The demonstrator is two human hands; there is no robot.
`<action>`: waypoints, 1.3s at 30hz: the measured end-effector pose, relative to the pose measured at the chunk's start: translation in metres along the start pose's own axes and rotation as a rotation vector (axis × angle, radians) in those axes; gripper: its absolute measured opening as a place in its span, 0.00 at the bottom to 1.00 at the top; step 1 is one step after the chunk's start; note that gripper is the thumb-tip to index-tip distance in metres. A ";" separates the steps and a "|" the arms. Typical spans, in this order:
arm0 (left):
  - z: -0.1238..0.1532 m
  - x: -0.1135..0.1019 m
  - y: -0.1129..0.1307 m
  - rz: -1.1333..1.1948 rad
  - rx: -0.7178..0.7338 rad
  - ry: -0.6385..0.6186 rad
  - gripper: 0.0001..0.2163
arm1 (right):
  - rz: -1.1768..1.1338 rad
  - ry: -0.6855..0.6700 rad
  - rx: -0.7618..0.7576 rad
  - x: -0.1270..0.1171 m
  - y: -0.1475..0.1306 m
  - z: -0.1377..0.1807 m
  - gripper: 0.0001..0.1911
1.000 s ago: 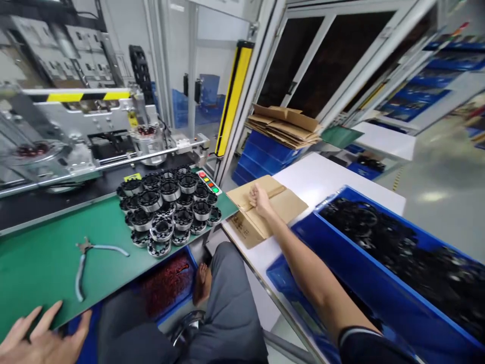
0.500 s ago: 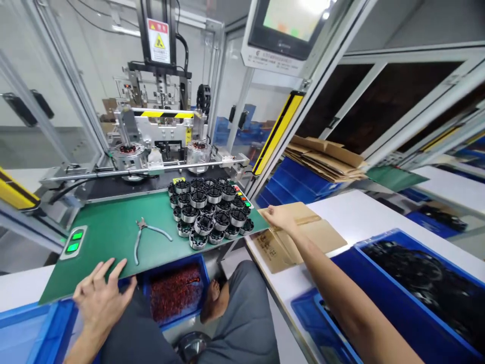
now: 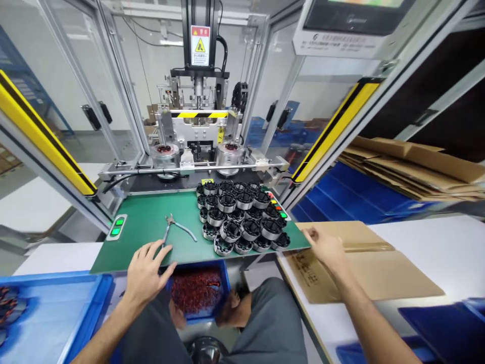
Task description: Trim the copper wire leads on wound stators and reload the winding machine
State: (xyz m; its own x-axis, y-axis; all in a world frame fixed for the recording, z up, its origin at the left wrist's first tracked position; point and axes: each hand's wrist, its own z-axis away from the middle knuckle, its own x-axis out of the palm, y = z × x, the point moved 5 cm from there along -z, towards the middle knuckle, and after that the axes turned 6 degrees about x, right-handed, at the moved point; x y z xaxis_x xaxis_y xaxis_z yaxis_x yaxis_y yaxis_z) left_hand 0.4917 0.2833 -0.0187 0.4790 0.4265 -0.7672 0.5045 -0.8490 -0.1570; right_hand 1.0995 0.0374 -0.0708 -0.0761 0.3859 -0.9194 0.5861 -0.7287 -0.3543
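My left hand [image 3: 146, 273] rests with fingers spread on the near edge of the green mat [image 3: 147, 227], its fingertips close to the handles of a pair of pliers [image 3: 175, 230]. My right hand [image 3: 325, 247] lies with fingers loosely apart on a flattened cardboard box [image 3: 364, 265] on the white table, holding nothing. Between the hands, several black and silver stator rings [image 3: 240, 217] stand in stacked rows on the mat.
Behind the mat stands a press machine [image 3: 199, 136] with two round fixtures and yellow light curtains either side. A blue bin of red wire scraps [image 3: 197, 290] sits under the mat. Blue bins [image 3: 45, 313] flank me. Flattened cartons [image 3: 413, 167] are piled at the right.
The view has swung left to face the machine. My left hand moved up onto the mat's edge near the pliers. My right hand stays on the cardboard box.
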 end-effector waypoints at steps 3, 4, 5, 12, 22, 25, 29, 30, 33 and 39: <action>-0.011 -0.001 -0.015 0.017 -0.089 -0.020 0.09 | -0.020 -0.003 0.008 0.003 0.007 -0.005 0.25; -0.012 -0.001 -0.019 0.014 -0.110 -0.025 0.09 | -0.030 -0.011 0.020 0.004 0.009 -0.005 0.26; -0.011 -0.001 -0.022 -0.005 -0.124 -0.018 0.09 | -0.044 -0.017 0.033 0.004 0.011 -0.006 0.26; 0.018 0.006 0.018 -0.013 0.130 0.224 0.12 | -0.105 -0.076 0.075 0.007 0.019 -0.010 0.25; 0.019 0.022 0.036 -0.051 0.070 0.132 0.18 | -0.110 -0.105 0.154 0.002 0.015 -0.007 0.21; 0.016 0.014 0.029 -0.079 0.049 0.114 0.20 | -0.115 -0.100 0.162 0.001 0.014 -0.005 0.20; 0.005 0.007 0.029 -0.022 -0.005 0.043 0.22 | -0.119 -0.093 0.159 0.002 0.013 -0.005 0.23; 0.001 0.008 0.029 -0.004 -0.013 0.013 0.23 | -0.119 -0.094 0.161 0.002 0.013 -0.005 0.24; -0.006 0.011 0.029 0.022 0.000 -0.058 0.25 | -0.117 -0.091 0.164 0.001 0.012 -0.005 0.23; -0.006 0.015 0.024 0.004 0.028 -0.099 0.27 | -0.129 -0.084 0.172 -0.001 0.009 -0.002 0.16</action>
State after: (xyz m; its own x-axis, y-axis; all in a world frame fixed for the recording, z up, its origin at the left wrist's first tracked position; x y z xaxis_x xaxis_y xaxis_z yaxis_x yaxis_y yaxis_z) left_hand 0.5156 0.2711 -0.0298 0.4070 0.3915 -0.8253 0.4821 -0.8595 -0.1700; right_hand 1.1069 0.0312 -0.0724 -0.2126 0.4388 -0.8731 0.4213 -0.7650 -0.4871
